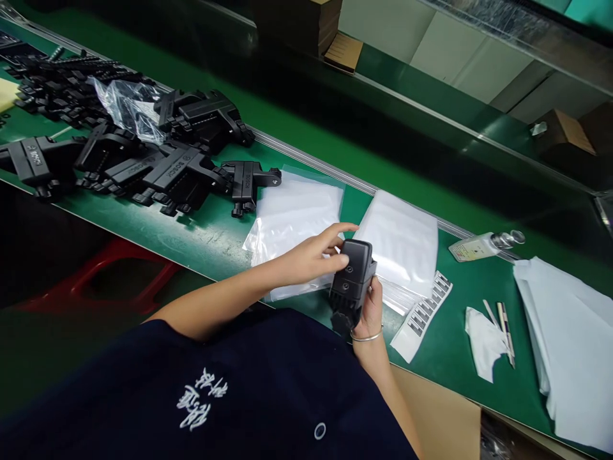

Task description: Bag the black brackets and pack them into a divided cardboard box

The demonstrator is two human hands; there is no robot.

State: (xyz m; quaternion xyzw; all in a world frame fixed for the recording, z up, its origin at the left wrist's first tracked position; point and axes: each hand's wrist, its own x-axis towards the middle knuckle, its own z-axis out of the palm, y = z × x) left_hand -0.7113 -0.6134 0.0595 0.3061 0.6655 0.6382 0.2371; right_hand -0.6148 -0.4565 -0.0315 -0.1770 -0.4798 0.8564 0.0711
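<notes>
Black unit (352,281), one: being handled over the green bench (211,239).
Right hand (371,313) is grasping its side; left hand (316,259) is touching its top, hold unclear. Similar units (179,171) are lying heaped leftward, finished count indeterminable.

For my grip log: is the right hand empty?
No, the right hand is holding the black part by its side, above the bench.

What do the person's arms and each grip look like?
The left grip and right grip wear no gloves. A thin silver bracelet circles the right wrist. Both forearms are uncovered; the shirt is dark blue.
</notes>
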